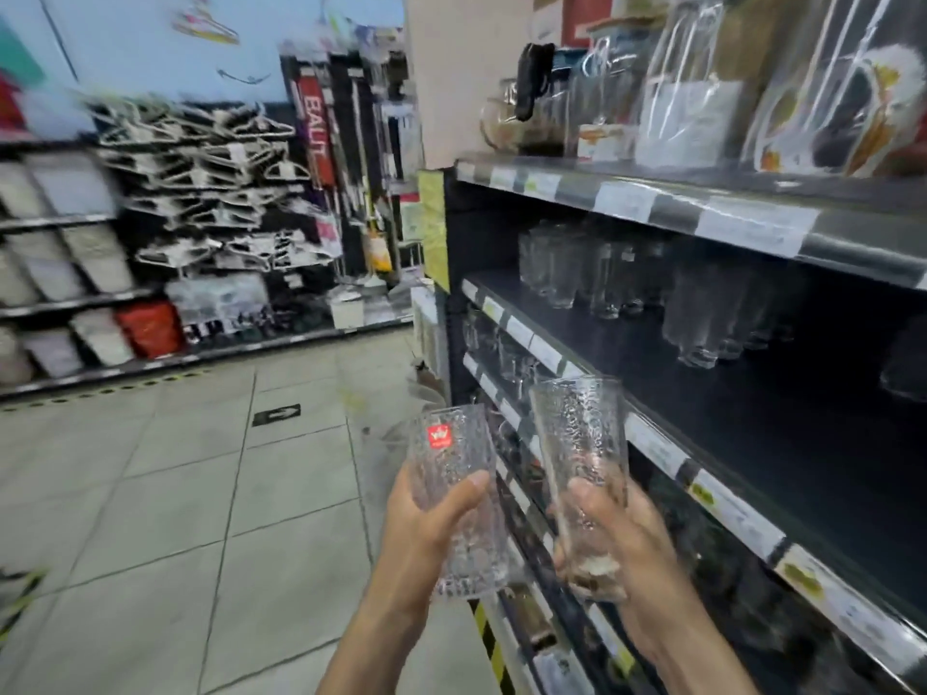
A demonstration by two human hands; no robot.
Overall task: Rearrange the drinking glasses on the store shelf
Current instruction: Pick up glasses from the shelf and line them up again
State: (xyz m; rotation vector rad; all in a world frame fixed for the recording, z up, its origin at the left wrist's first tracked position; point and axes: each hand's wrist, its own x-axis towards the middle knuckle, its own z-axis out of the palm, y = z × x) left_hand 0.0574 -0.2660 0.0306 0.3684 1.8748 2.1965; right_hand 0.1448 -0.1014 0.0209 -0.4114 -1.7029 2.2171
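Observation:
My left hand (426, 529) grips a tall textured clear glass (459, 474) with a red sticker near its rim. A second textured tall glass (582, 443) is held upright in my right hand (617, 539), fingers wrapped round its lower half. Both glasses are in front of the dark store shelf (712, 403), out over its edge and apart from each other. Further in on that shelf stand two groups of clear glasses, one at the back left (567, 268) and one to the right (712, 313).
The shelf above (652, 193) carries glass jugs and jars, with price tags along its edge. Lower shelves below my hands hold more glassware. To the left is an open tiled aisle (175, 494), with racks of hangers and boxes beyond it.

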